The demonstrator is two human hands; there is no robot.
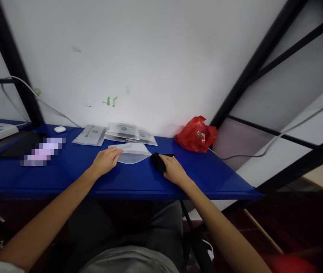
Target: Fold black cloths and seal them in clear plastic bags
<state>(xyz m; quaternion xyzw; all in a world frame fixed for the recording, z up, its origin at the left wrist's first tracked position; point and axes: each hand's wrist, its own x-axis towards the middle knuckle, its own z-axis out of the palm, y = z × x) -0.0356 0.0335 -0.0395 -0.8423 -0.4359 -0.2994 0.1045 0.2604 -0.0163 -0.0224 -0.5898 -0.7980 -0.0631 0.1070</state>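
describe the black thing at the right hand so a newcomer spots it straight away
On the blue desk, look right of the middle, nearer the front edge, where the right hand holds a small black bundle. It lies just right of the frosted bag at the left hand; unlike that pale, translucent bag, it is dark and opaque.

I am finding open glossy blue desktop (209, 176) right of my right hand (175, 170), with a crumpled red plastic bag (192, 134) standing at its back, while a soft black bundle (157, 162) and a translucent white pouch (134, 154) are blocking the straight path to my left hand (106, 161).
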